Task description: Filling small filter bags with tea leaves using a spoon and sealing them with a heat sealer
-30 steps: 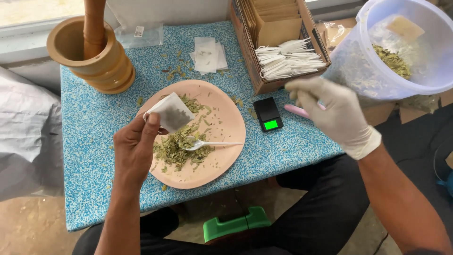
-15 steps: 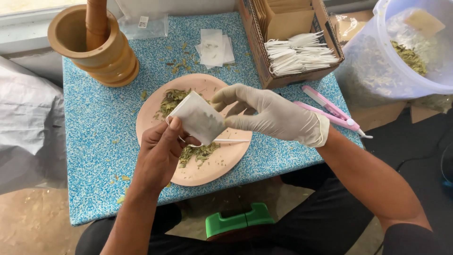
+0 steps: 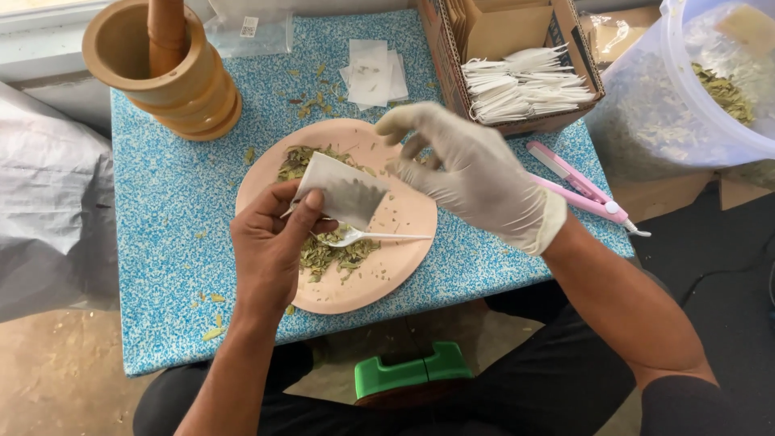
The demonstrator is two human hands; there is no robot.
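Left hand [image 3: 270, 250] at 7 o'clock: bare, fingers pinching the small white sachet [image 3: 343, 194], held tilted over the pink plate [image 3: 404, 222]. The sachet sits a bit lower than half a second back. Right hand [image 3: 472, 173], gloved, has come off the big tub [image 3: 710, 89] at 2 o'clock and now hovers just beside the sachet's right edge, fingers spread and half curled, holding nothing. We read that as both hands now on the sachet. White spoon [image 3: 363, 236] lies on the dried leaves [image 3: 335, 254] below. Farther back: mortar and pestle [image 3: 165, 69] at 11, box of sachets [image 3: 517, 60] at 1.
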